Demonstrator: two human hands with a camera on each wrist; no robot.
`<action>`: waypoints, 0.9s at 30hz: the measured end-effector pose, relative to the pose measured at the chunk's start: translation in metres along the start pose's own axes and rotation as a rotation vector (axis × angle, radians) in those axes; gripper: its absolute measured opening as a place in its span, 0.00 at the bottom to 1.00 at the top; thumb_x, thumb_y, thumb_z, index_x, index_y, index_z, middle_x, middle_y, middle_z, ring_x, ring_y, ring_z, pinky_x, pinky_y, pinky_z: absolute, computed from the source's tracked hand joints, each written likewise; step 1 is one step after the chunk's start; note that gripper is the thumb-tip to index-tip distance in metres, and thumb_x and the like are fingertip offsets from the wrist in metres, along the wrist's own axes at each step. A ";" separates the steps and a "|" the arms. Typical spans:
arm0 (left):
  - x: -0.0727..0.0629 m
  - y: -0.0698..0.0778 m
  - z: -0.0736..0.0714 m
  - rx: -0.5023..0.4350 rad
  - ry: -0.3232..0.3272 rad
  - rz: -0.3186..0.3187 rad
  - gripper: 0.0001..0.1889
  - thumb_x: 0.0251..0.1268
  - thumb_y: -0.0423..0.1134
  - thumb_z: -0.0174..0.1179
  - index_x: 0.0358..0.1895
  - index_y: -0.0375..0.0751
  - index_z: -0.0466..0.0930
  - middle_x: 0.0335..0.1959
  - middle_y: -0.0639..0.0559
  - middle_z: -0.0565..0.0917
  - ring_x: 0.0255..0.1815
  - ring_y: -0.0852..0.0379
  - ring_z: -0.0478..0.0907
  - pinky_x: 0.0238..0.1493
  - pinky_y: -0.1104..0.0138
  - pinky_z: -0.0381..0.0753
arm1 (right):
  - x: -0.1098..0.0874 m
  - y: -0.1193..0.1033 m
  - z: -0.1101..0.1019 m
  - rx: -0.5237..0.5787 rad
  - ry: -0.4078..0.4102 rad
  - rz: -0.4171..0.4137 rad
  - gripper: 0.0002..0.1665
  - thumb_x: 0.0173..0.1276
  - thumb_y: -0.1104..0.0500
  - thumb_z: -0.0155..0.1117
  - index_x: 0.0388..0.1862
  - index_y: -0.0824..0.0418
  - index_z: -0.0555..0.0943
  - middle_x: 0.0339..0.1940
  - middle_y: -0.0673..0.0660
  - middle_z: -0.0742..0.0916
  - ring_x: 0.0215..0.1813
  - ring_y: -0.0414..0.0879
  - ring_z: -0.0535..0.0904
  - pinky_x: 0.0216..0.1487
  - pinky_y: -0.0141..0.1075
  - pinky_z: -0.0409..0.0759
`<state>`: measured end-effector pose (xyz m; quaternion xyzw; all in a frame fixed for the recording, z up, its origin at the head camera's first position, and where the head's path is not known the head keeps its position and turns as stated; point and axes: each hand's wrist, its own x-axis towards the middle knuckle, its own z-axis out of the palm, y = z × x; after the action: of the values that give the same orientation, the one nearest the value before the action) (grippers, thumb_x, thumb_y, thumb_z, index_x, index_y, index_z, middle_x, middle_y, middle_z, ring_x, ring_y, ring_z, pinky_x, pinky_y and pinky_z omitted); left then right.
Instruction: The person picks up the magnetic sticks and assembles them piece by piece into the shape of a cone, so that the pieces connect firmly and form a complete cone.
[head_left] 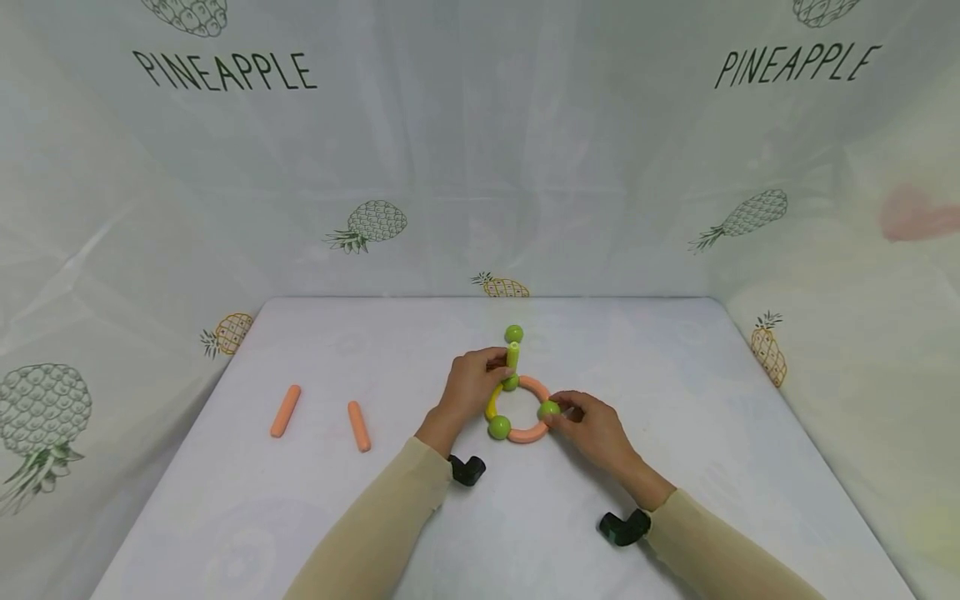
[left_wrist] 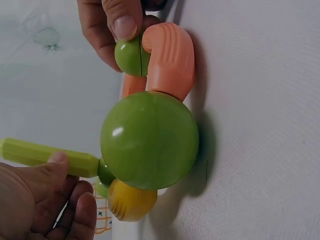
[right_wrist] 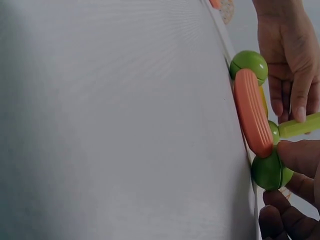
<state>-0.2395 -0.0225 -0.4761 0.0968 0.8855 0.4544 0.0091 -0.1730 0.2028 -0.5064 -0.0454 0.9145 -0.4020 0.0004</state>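
Note:
A ring of curved pieces and green balls lies on the table. Two orange curved pieces (head_left: 528, 434) and a yellow one (head_left: 492, 404) link the front-left ball (head_left: 499, 427), the right-hand ball (head_left: 549, 409) and the rear ball (head_left: 511, 382). My left hand (head_left: 468, 385) pinches a yellow-green stick (head_left: 513, 357) between thumb and fingers, its lower end at the rear ball and its other end pointing up. With thumb and fingertips, my right hand (head_left: 596, 429) holds the right-hand ball. In the left wrist view, the front-left ball (left_wrist: 150, 140) partly hides the rear one.
Another green ball (head_left: 513, 333) is seen just behind the stick. Two straight orange sticks, one farther left (head_left: 285, 411) and one nearer (head_left: 358, 426), lie on the left of the white table (head_left: 225, 517). A pineapple-print sheet (head_left: 510, 167) hangs behind the table.

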 end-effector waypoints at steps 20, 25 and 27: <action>-0.011 -0.013 -0.012 -0.035 0.092 -0.014 0.20 0.74 0.40 0.68 0.66 0.48 0.85 0.53 0.51 0.91 0.56 0.54 0.87 0.58 0.60 0.86 | -0.002 0.003 0.002 -0.003 -0.067 -0.154 0.22 0.66 0.55 0.80 0.58 0.55 0.87 0.50 0.52 0.85 0.47 0.44 0.77 0.48 0.37 0.78; -0.024 -0.022 -0.030 0.016 0.179 -0.011 0.16 0.75 0.38 0.67 0.62 0.45 0.87 0.52 0.50 0.91 0.52 0.53 0.87 0.54 0.58 0.87 | -0.002 0.005 0.002 -0.016 -0.115 -0.192 0.23 0.70 0.57 0.76 0.63 0.55 0.86 0.51 0.51 0.83 0.47 0.43 0.76 0.49 0.36 0.78; -0.033 -0.026 -0.040 0.036 0.216 -0.021 0.15 0.74 0.37 0.67 0.61 0.45 0.87 0.51 0.50 0.91 0.51 0.52 0.86 0.53 0.57 0.86 | -0.002 0.006 0.002 -0.021 -0.121 -0.196 0.22 0.70 0.56 0.76 0.62 0.54 0.86 0.51 0.51 0.82 0.47 0.43 0.75 0.50 0.36 0.77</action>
<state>-0.2155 -0.0753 -0.4765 0.0379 0.8903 0.4461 -0.0835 -0.1713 0.2057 -0.5118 -0.1588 0.9081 -0.3872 0.0159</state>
